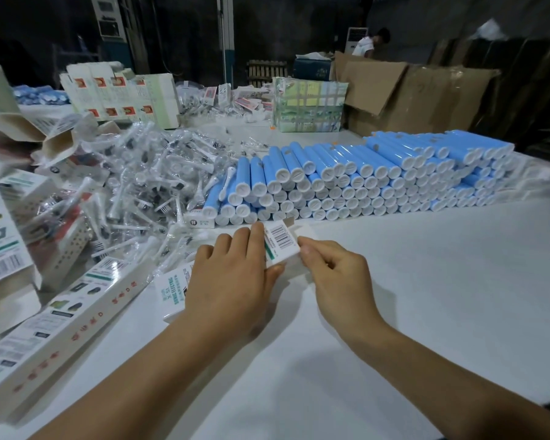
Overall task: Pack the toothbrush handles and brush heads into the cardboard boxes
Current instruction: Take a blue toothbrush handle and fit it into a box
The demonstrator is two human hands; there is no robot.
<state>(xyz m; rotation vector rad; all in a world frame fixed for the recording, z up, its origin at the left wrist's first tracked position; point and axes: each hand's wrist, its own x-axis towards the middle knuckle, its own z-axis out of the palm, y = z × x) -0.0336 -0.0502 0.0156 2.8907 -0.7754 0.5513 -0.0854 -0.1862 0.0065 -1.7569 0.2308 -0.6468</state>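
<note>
Both hands (232,281) (337,274) clasp one cardboard box (281,242).

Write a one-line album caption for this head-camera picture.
Both hands, left and right, hold a small white barcoded cardboard box before stacked blue cylindrical toothbrush handles.

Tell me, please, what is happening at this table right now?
A person is packing electric toothbrushes. Both hands are on one small white box lying on the table: the left hand presses it down while the right hand pinches its end, apparently working the end flap. Behind it sits a stack of blue handles, and to the left a heap of bagged brush heads and more boxes. Whether this box is already filled cannot be seen.
</note>
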